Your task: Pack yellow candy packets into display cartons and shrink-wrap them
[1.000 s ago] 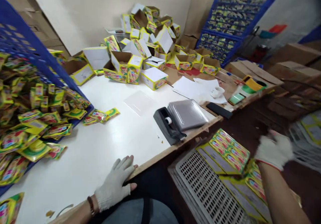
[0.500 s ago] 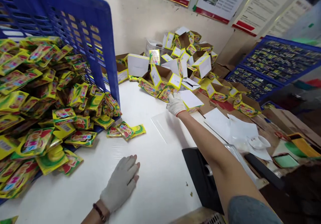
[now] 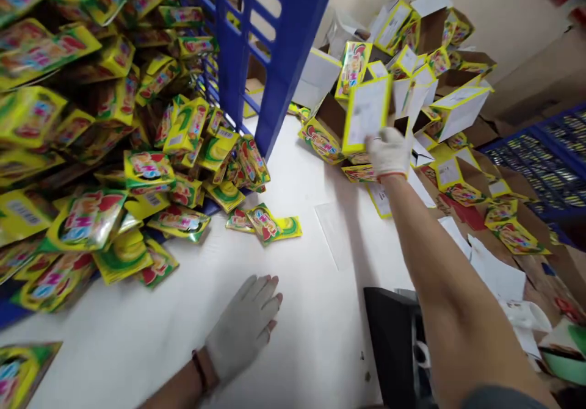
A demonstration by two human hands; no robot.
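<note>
My right hand (image 3: pixel 389 151), in a white glove, is stretched out over the white table (image 3: pixel 293 311) and grips a yellow carton (image 3: pixel 366 115) lifted from the pile of open yellow cartons (image 3: pixel 425 67). My left hand (image 3: pixel 245 326), also gloved, lies flat on the table with its fingers together and holds nothing. Yellow and green sachets (image 3: pixel 105 152) spill out of a tipped blue crate (image 3: pixel 284 49) on the left. A few loose sachets (image 3: pixel 265 223) lie just ahead of my left hand.
A black tape dispenser (image 3: pixel 396 348) stands at the table's near right edge under my right arm. White paper sheets (image 3: pixel 497 275) and brown cardboard (image 3: pixel 540 262) lie to the right. A second blue crate (image 3: pixel 549 165) of packets leans at the far right.
My right hand went from touching a carton on the table to holding one raised off the pile. My view moved closer and lower. My left hand stayed flat.
</note>
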